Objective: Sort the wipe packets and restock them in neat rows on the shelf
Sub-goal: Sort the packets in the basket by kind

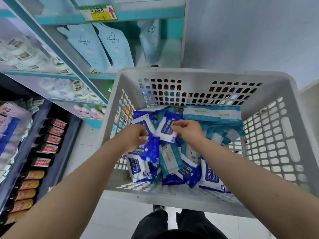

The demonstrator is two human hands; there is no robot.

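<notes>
A: Nearest first. What are the hands doing?
B: Both are reaching down into the grey basket [283,135]. The left hand [133,139] is gripping a dark blue packet [150,147], fingers curled over its top edge, though blur is hiding the fingertips. The right hand [189,133] is pinching a blue-and-white packet [166,131] between thumb and fingers, holding it just above the pile.
A: Why one in each hand?
B: Probably sorting by kind, picking the blue ones out of a mixed heap. That's my guess.
A: Where's the stock sitting?
B: All in the basket, none showing on the shelf. Blue packets [209,176] are lying jumbled along the near side. Teal packets [212,113] are mixed in and lying flatter against the far wall.
A: Anything reading?
B: Blue ones are showing "75%", "Wipes", part of "Alcohol", plus Chinese characters. Teal print is too small.
A: Farther out?
B: The shelf [148,13] is standing just beyond the basket. Pale blue pouches [89,47] are leaning upright there, printed "Giving". A price tag [98,13], yellow and white with a red arrow, is sitting on the edge above, but the handwriting isn't reading. Left bays are holding red and orange packs [51,138], labels blurred.
</notes>
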